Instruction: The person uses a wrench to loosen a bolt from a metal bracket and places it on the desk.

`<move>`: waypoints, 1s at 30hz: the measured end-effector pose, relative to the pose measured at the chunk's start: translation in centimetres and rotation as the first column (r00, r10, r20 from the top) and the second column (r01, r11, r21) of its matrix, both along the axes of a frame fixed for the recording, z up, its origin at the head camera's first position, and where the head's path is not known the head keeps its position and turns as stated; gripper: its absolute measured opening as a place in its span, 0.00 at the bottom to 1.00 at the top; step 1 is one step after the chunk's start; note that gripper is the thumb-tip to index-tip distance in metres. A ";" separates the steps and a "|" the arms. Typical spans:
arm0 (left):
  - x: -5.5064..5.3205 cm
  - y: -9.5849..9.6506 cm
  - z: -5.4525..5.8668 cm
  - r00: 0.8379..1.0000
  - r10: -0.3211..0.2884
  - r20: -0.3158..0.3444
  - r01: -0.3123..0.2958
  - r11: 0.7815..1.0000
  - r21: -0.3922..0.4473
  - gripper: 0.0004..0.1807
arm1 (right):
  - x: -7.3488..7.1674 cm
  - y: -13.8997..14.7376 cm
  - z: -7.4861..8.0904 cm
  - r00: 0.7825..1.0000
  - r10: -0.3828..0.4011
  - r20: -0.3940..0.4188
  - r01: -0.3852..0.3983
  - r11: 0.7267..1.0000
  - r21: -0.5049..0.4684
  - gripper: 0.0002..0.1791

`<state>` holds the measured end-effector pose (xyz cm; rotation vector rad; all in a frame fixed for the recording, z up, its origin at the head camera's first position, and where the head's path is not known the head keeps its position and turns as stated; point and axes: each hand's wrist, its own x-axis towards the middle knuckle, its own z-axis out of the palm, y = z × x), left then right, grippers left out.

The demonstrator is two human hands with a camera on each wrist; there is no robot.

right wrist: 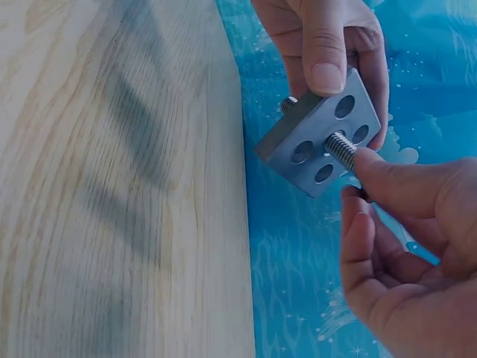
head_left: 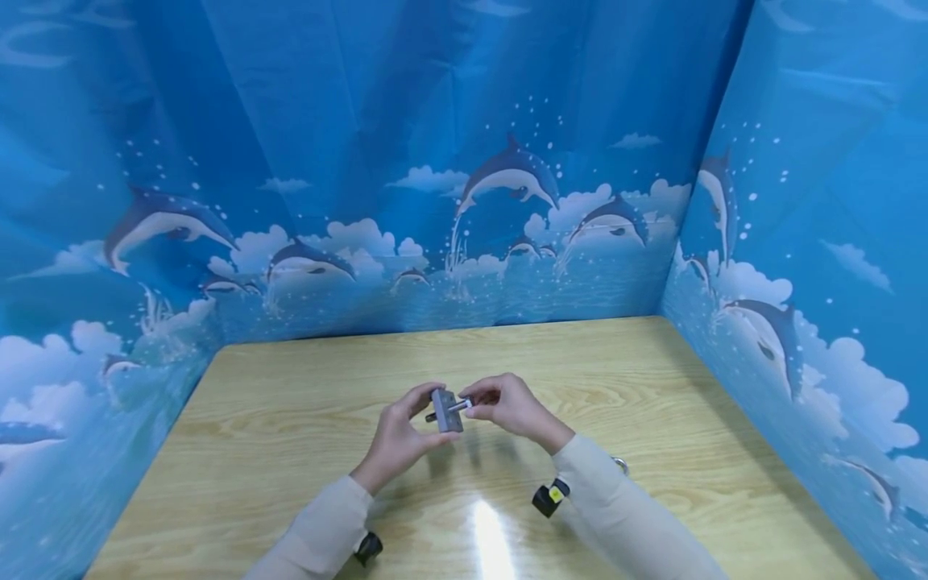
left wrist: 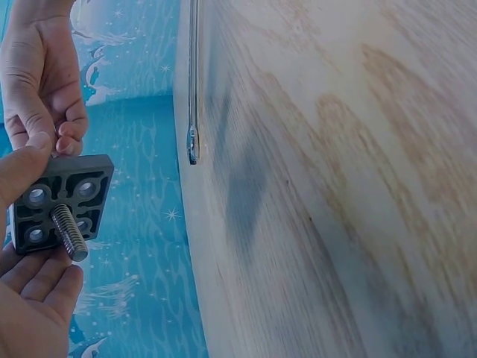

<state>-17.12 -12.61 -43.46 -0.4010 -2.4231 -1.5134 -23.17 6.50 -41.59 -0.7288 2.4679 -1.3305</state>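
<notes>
My left hand [head_left: 399, 439] grips a grey square plate [head_left: 445, 411] by its edges, thumb on one side and fingers on the other, above the table. Holes sit near the plate's corners, and its back is ribbed in the left wrist view. A threaded bolt [right wrist: 340, 151] passes through the middle and sticks out on both faces. On the far side its threaded end [left wrist: 70, 235] shows. My right hand [head_left: 511, 407] pinches the bolt's other end between thumb and fingers. Those fingertips hide that end, so its shape cannot be told.
A long metal tool, looking like a wrench [left wrist: 194, 89], lies on the wooden table [head_left: 290, 451]. Its ring end [head_left: 620, 466] peeks out beside the right sleeve. Blue dolphin-printed curtains [head_left: 377, 161] stand behind and at both sides of the table.
</notes>
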 end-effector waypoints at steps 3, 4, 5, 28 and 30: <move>0.6 0.2 1.1 1.000 -0.002 -0.016 0.002 1.000 -0.005 0.37 | 0.0 0.1 0.0 1.000 -0.007 -0.015 0.007 0.999 -0.036 0.13; 0.6 0.2 1.2 1.000 -0.003 -0.018 0.003 1.000 -0.006 0.36 | 0.0 0.1 0.0 1.000 -0.006 -0.019 0.005 0.999 -0.048 0.13; 0.6 0.2 1.3 1.000 -0.008 -0.023 0.008 1.000 -0.003 0.36 | -0.1 0.1 0.0 1.000 -0.004 -0.021 0.003 0.998 -0.059 0.13; -1.0 -0.5 -1.8 0.994 -0.043 -0.097 0.040 0.999 -0.033 0.38 | -0.3 0.2 -0.3 0.955 0.016 0.298 -0.002 0.999 -0.047 0.34; -1.0 -0.4 -1.8 0.995 -0.042 -0.095 0.039 0.999 -0.034 0.38 | -0.2 0.1 -0.3 0.944 -0.001 0.330 0.015 0.999 -0.039 0.37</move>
